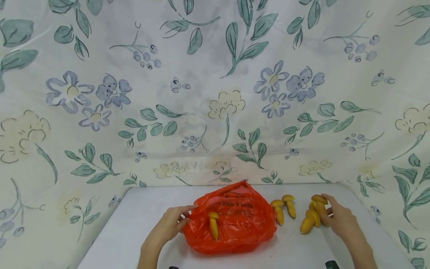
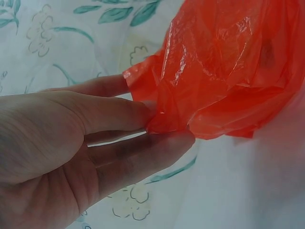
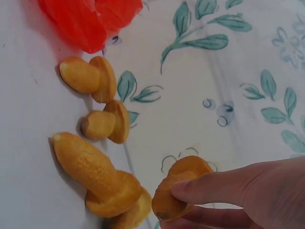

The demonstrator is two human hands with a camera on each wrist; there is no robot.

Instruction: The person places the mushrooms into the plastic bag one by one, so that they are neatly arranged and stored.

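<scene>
A red plastic bag (image 1: 242, 233) lies on the white table with its mouth spread. My left hand (image 1: 170, 223) pinches the bag's left edge between thumb and fingers; the thin film (image 2: 214, 71) fills much of the left wrist view. One yellow-brown toy-like mushroom (image 1: 214, 226) lies at the bag's opening. On the right, my right hand (image 1: 342, 217) pinches another mushroom (image 3: 178, 191) between thumb and fingers. Close beside it lies a mushroom (image 1: 309, 223) of the same kind, with one more partly hidden behind.
Two more mushrooms, one nearer the bag (image 1: 278, 213) and one beyond (image 1: 289, 206), lie right of the bag. A floral cloth (image 1: 215, 93) hangs behind the white table (image 1: 144, 201). A dark object (image 1: 332, 264) shows at the bottom edge.
</scene>
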